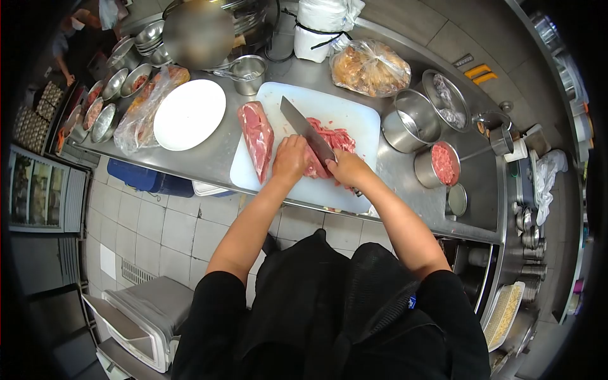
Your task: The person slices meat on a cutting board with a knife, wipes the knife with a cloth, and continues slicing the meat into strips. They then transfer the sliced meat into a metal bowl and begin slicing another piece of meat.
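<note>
A white cutting board [366, 123] lies on the steel counter. My right hand [349, 168] grips the handle of a broad kitchen knife [305, 129], its blade angled up and left across the meat. The fingers of my left hand [289, 158] are curled on a piece of raw red meat [313, 164], close beside the blade. Sliced meat strips [337, 138] lie in a pile to the right of the knife. A larger slab of raw meat [256, 134] rests along the board's left side, apart from the knife.
A white oval plate [190, 115] sits to the left, near a plastic bag of food [147, 114] and several metal bowls. Behind the board is a bagged brown food [370, 68]. To the right stand a steel pot [405, 130] and a container of red meat [445, 163].
</note>
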`<state>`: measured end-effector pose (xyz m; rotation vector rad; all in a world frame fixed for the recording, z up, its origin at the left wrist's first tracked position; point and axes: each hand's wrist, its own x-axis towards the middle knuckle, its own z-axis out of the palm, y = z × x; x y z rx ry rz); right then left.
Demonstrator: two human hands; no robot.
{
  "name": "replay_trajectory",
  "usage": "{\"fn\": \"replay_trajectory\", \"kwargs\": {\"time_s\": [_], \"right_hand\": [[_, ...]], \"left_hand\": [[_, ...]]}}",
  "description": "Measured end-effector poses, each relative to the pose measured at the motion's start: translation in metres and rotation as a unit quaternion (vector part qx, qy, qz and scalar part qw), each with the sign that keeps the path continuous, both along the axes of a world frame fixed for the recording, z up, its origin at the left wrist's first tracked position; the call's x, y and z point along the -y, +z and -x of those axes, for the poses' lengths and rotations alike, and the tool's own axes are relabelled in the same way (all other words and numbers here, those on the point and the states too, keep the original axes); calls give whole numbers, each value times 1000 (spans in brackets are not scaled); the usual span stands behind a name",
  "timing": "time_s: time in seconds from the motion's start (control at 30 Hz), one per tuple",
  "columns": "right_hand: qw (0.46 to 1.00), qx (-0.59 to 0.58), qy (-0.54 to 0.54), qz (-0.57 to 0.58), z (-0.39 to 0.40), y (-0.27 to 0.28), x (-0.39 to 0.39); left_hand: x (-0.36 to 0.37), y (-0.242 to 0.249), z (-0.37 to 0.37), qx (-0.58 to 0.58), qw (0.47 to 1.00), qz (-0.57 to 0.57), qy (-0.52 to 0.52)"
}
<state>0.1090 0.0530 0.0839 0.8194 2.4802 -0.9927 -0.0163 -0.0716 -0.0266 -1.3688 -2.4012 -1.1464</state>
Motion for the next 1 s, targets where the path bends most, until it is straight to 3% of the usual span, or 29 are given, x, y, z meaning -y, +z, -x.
{"fn": "replay_trajectory", "kwargs": {"time_s": [0.13,0.2,0.33,0.4,0.53,0.7,0.73,0.8,0.93,1.0], "right_hand": [[996,-89,11,-8,5,-9,-8],[993,-82,26,-79,1,1,-7],[997,9,34,-74,-26,52,8],[978,-13,123,-168,-44,46,9],[983,31,106,-147,-49,36,16],[986,-2,72,-152,-14,-22,16],[986,-3,71,-153,-8,-8,14],[996,82,-33,24,-5,22,6],[996,16,39,-78,-20,25,12],[988,5,67,-141,-36,43,14]], "left_hand": [[12,3,0,60,997,-32,-22],[12,3,1,62,996,-53,-20],[11,8,-1,32,999,-39,-10],[11,11,-1,26,1000,-5,-8],[10,12,-3,24,1000,13,-3],[9,8,1,4,1000,14,-21],[10,5,1,3,1000,14,-22],[8,4,-1,17,1000,-18,-12],[15,11,-5,60,996,-67,-14],[14,9,-6,13,999,-38,1]]}}
